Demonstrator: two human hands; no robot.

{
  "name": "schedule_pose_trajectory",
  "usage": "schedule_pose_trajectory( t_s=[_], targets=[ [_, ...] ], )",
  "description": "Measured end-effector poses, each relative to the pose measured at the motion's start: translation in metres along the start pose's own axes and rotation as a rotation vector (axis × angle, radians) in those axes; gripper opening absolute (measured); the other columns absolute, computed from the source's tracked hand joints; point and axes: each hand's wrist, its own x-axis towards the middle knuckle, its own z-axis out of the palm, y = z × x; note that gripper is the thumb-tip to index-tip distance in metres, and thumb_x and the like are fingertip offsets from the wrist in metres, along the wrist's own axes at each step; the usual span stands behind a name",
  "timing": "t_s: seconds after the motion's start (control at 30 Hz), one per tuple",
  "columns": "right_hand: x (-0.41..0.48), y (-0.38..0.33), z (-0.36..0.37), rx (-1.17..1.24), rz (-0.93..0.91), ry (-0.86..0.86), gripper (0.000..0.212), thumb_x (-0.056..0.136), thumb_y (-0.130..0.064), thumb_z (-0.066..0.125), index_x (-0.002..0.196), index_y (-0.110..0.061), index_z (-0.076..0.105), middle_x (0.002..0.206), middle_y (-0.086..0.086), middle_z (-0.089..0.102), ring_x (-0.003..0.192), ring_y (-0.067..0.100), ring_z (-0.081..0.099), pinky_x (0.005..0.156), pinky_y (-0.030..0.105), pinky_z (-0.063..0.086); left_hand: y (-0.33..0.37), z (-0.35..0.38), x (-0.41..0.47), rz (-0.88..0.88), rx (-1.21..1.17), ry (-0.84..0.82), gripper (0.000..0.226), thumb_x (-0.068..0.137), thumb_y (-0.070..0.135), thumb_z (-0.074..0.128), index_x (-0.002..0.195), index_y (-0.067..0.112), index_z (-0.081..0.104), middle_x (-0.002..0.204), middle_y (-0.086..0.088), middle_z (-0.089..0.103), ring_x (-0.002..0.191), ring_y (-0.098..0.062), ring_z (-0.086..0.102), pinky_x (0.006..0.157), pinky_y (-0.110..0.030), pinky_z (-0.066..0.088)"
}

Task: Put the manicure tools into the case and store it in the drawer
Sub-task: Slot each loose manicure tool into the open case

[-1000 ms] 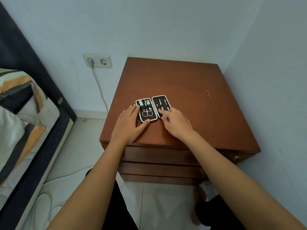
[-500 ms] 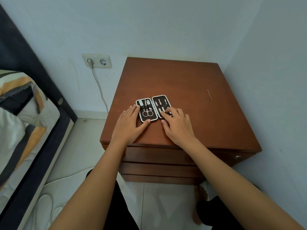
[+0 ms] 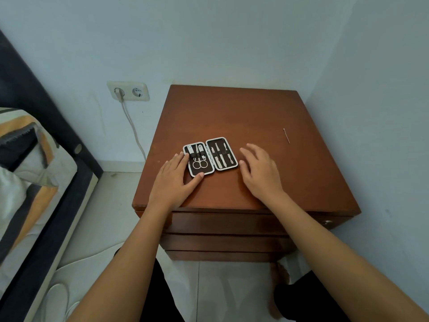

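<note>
A small black white-rimmed manicure case (image 3: pixel 210 156) lies open flat on the brown wooden nightstand worktop (image 3: pixel 243 112), metal tools strapped in both halves. The left hand (image 3: pixel 174 180) rests against its left edge; the right hand (image 3: pixel 261 173) hovers spread just beside its right. A thin pin (image 3: pixel 286 135) lies well apart.

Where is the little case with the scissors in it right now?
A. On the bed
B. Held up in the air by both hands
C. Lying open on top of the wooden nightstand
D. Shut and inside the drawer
C. The case lies open and flat on the nightstand, tools showing in both halves; the left hand touches its left edge, while the right hand is beside it.
</note>
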Motion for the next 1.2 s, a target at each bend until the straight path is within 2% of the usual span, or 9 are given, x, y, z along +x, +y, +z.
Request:
schedule_pose_trajectory(
  t_s=[0.1,0.2,0.33,0.63,0.83,0.93,1.03,1.1,1.2],
  targets=[
    [0.022,0.039,-0.016,-0.072,0.176,-0.092,0.050,0.097,-0.034,0.037,0.143,-0.016,0.031,0.155,0.007,0.023,0.143,0.023,0.020,0.113,0.043,0.025,-0.001,0.001,0.001,-0.008,0.010,-0.006,0.074,0.089,0.061,0.036,0.149,0.021,0.020,0.157,0.000,0.021,0.145,-0.015,0.016,0.117,-0.034,0.009],
    [0.039,0.073,-0.024,-0.141,0.277,-0.221,0.061,0.097,-0.044,0.032,0.148,-0.014,0.016,0.159,0.008,0.006,0.146,0.024,0.006,0.117,0.041,0.014,0.000,0.001,0.002,-0.012,0.016,-0.007,0.074,0.089,0.062,0.036,0.149,0.022,0.020,0.157,0.000,0.021,0.145,-0.015,0.016,0.117,-0.033,0.009],
    [0.040,0.083,-0.016,-0.161,0.293,-0.277,0.065,0.097,-0.048,0.023,0.148,-0.009,0.009,0.159,0.010,0.004,0.147,0.023,0.003,0.119,0.040,0.005,0.000,0.001,0.002,-0.020,0.007,-0.013,0.074,0.088,0.062,0.037,0.149,0.023,0.021,0.157,0.001,0.021,0.145,-0.015,0.016,0.117,-0.034,0.010],
    [-0.010,0.061,-0.019,-0.067,0.147,-0.176,0.053,0.100,-0.033,0.029,0.146,-0.008,0.021,0.157,0.008,0.017,0.146,0.019,0.012,0.118,0.033,0.007,0.000,0.000,0.001,-0.013,0.001,0.000,0.073,0.089,0.061,0.038,0.148,0.021,0.023,0.157,-0.001,0.023,0.145,-0.017,0.018,0.118,-0.035,0.012],
    [-0.031,0.058,-0.023,0.114,0.089,-0.067,0.042,0.097,-0.022,0.044,0.137,-0.009,0.042,0.148,0.007,0.040,0.140,0.019,0.032,0.115,0.032,0.021,0.001,0.000,0.001,-0.016,-0.002,-0.006,0.074,0.088,0.062,0.038,0.148,0.021,0.023,0.156,-0.001,0.024,0.145,-0.016,0.018,0.118,-0.036,0.012],
    [-0.029,0.060,-0.028,0.227,0.123,0.030,0.036,0.093,-0.017,0.052,0.128,-0.007,0.052,0.136,0.010,0.051,0.128,0.022,0.045,0.106,0.029,0.034,0.001,0.000,0.000,-0.017,0.003,-0.011,0.074,0.088,0.062,0.037,0.148,0.021,0.023,0.156,-0.001,0.024,0.144,-0.017,0.018,0.118,-0.036,0.013],
    [-0.021,0.062,-0.029,0.334,0.285,0.157,0.031,0.090,-0.021,0.057,0.117,-0.006,0.056,0.123,0.010,0.047,0.112,0.024,0.051,0.094,0.029,0.042,0.001,0.000,0.001,-0.016,0.004,-0.008,0.074,0.088,0.062,0.038,0.148,0.020,0.023,0.156,-0.002,0.024,0.145,-0.017,0.018,0.118,-0.036,0.013],
    [-0.011,0.063,-0.029,0.381,0.429,0.185,0.031,0.088,-0.027,0.059,0.111,-0.006,0.057,0.119,0.011,0.047,0.107,0.025,0.052,0.091,0.031,0.044,0.002,0.000,0.000,-0.015,0.006,-0.008,0.074,0.089,0.061,0.038,0.148,0.020,0.023,0.156,-0.002,0.024,0.145,-0.017,0.018,0.118,-0.036,0.013],
    [0.008,0.065,-0.026,0.314,0.523,0.143,0.032,0.085,-0.034,0.062,0.101,-0.007,0.060,0.116,0.015,0.051,0.110,0.029,0.049,0.094,0.037,0.041,0.003,0.000,0.000,-0.017,0.007,-0.008,0.074,0.089,0.061,0.037,0.148,0.020,0.023,0.157,-0.001,0.023,0.145,-0.017,0.017,0.118,-0.035,0.012]
  ],
)
